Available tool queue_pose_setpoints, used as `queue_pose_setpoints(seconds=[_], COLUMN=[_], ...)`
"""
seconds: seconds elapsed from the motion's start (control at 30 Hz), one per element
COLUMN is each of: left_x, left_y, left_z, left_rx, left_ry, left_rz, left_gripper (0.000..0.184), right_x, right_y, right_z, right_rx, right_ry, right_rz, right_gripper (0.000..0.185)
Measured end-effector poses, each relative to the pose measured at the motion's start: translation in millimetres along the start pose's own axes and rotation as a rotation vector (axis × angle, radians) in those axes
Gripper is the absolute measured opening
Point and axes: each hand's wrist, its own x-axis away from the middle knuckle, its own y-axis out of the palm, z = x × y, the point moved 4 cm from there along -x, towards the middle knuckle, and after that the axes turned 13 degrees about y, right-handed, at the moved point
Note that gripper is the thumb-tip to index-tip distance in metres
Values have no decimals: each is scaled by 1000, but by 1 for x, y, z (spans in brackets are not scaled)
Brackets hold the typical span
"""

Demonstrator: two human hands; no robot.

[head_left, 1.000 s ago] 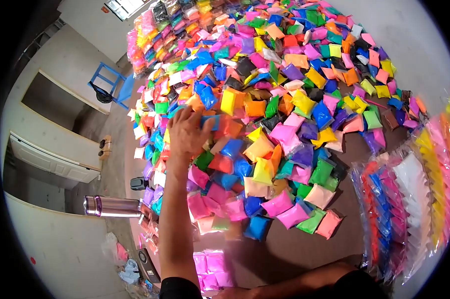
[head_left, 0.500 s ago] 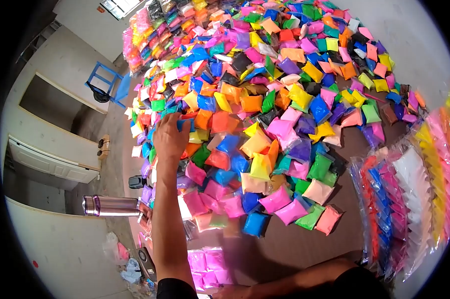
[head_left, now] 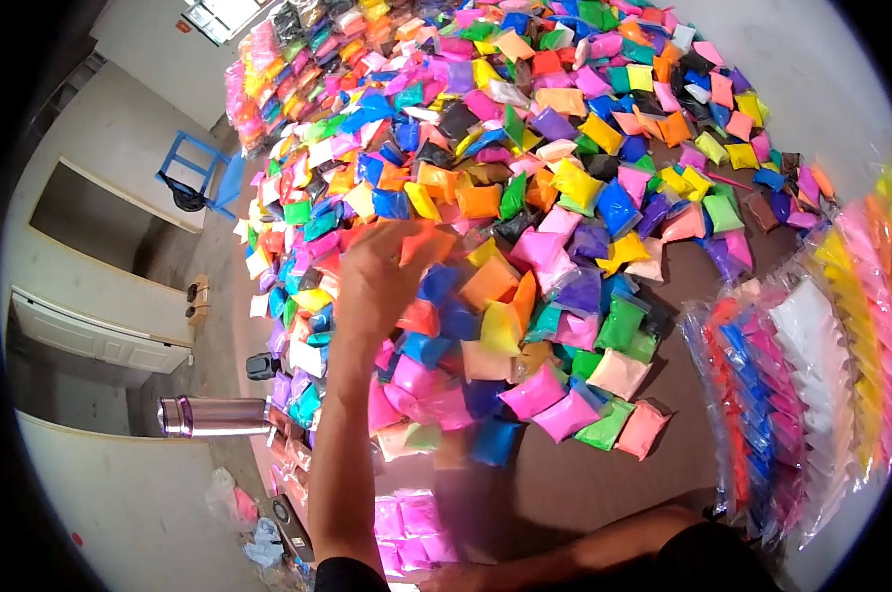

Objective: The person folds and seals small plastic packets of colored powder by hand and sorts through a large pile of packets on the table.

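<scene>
My left hand (head_left: 375,271) reaches over the heap of small coloured packets, its fingers closed at the edge of an orange packet (head_left: 428,245); motion blurs the fingertips. Below that packet lie a red packet (head_left: 418,318) and a blue packet (head_left: 437,283). At the bottom edge, my right hand (head_left: 454,578) is partly cut off, next to a sheet of joined pink packets (head_left: 413,528). Its fingers do not show clearly, so its grip cannot be made out.
Long clear bags of stacked packets (head_left: 811,385) lie at the right. A metal flask (head_left: 214,416) lies sideways by the left table edge, near a small black object (head_left: 262,366). A blue stool (head_left: 201,173) stands on the floor behind.
My left hand has moved right across the heap, from a blue packet to the orange one. The view has shifted slightly. My right hand stays low by the pink sheet.
</scene>
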Motion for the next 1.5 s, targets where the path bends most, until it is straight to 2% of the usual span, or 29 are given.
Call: queue_pose_setpoints(seconds=[0.07, 0.13, 0.27, 0.33, 0.37, 0.4, 0.47, 0.5, 0.6, 0.67, 0.73, 0.8, 1.0, 1.07, 1.13, 1.2, 1.23, 1.27, 1.3, 1.33, 1.37, 1.4, 1.47, 1.5], left_x=[-6, -14, -23, -24, -22, -18, -6, -3, 15, 34, 45, 54, 76, 76, 74, 73, 72, 69, 66, 62, 57, 53, 41, 32], left_y=[30, 53, 92, 98, 94, 90, 79, 67, 40, 37, 31, 31, 27, 17, 7, -5, -7, -15, -20, -22, -20, -19, -7, -1], left_z=[18, 47, 56, 43, 36, 29, 14, 18, 32, 27, 29, 30, 21, 29, 37, 39, 42, 47, 53, 51, 52, 53, 50, 48], left_rx=[125, 22, -152, 88, 188, 185, 488, 484, 487, 867, 890, 1038, 973, 747, 682, 364, 365, 78, -205, -252, -276, -302, -323, -278], left_ry=[31, 142, 141, -54, -106, -106, -153, -151, -270, -469, -530, -646, -686, -617, -529, -346, -342, -243, -137, -162, -125, -92, 64, 3], left_rz=[-88, -133, -258, -284, -294, -297, -86, -90, -45, 182, 168, 237, 203, 62, -69, -166, -167, -121, -69, -29, -8, 10, 64, -16], left_gripper=[37, 41, 45, 47, 42, 42, 36, 36, 33, 34, 34, 33, 35, 35, 31, 28, 28, 24, 21, 17, 17, 17, 15, 15], right_x=[0, 0, 0, 0, -1, -4, -4, -4, -2, -4, -3, -2, 0, -1, -4, -14, -10, -6, -8, -7, -5, -4, -3, -3], right_y=[-2, 1, 2, 0, 0, 6, 6, 9, 13, 10, 6, 2, -17, -16, 16, 27, 21, 13, 18, 19, 19, 16, 16, 13], right_z=[-1, -1, -2, -4, -7, -6, -2, 1, 4, 1, -2, -4, -16, -13, 13, 23, 15, 8, 10, 10, 11, 7, 8, 7], right_rx=[-2, 4, 1, -1, 1, 73, 129, 179, 141, 94, 52, 14, -100, -179, -381, -122, -121, -121, 37, 43, 51, 61, -14, -53], right_ry=[-7, -17, -51, -94, -126, -89, -66, -36, -36, -22, -2, 9, 15, 7, 24, 265, 210, 156, 91, 56, 22, -11, 66, 106], right_rz=[10, 26, 65, 108, 141, 29, -50, -125, -120, -119, -133, -151, -186, -174, -178, -146, -143, -140, -188, -124, -59, 8, -29, -47], right_gripper=[30, 30, 30, 30, 30, 30, 31, 33, 31, 28, 26, 25, 21, 20, 34, 44, 27, 42, 28, 18, 19, 29, 20, 23])
